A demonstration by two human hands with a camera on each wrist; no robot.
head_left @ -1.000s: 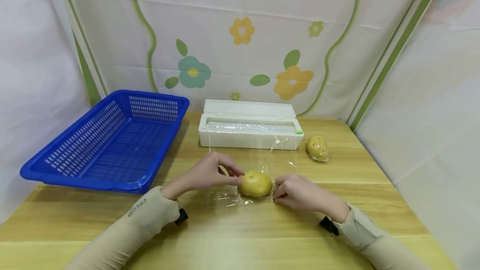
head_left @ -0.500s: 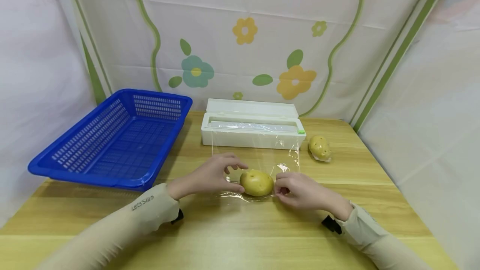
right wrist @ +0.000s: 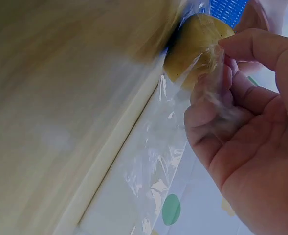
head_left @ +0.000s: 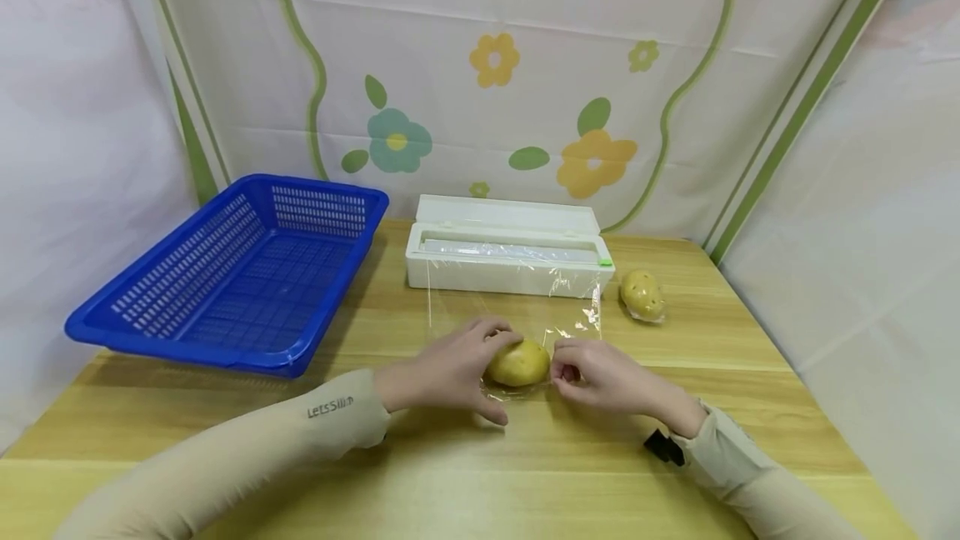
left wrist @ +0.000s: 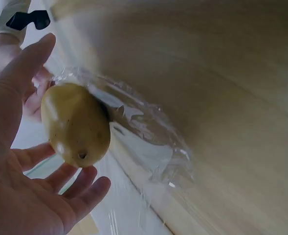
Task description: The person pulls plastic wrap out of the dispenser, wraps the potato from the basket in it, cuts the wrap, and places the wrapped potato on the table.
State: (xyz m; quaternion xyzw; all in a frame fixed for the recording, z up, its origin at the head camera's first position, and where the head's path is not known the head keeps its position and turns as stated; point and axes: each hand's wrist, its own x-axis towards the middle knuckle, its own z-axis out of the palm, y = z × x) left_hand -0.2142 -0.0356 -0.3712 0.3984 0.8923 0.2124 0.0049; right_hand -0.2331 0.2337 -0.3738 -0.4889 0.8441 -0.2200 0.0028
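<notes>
A yellow potato (head_left: 519,362) lies on a sheet of clear cling film (head_left: 517,307) that stretches from the white box. My left hand (head_left: 453,369) is at the potato's left end, with its fingers over the far side and its thumb held away on the near side. In the left wrist view its fingertips (left wrist: 100,183) show spread beside the potato. On the other side, my right hand (head_left: 600,377) pinches a gathered edge of the film between thumb and curled fingers, close against the potato. The right wrist view shows film (right wrist: 202,61) drawn over the potato's end.
The white film box (head_left: 510,273) stands behind the potato with its lid up and a roll inside. A second, wrapped potato (head_left: 642,294) sits right of it. A blue slotted basket (head_left: 225,273) stands at the left. A flowered curtain (head_left: 450,140) hangs behind the table.
My left hand has come off the potato's left end and moved right, its fingers now over the far side and its thumb lower. My right hand keeps its pinch beside the potato.
</notes>
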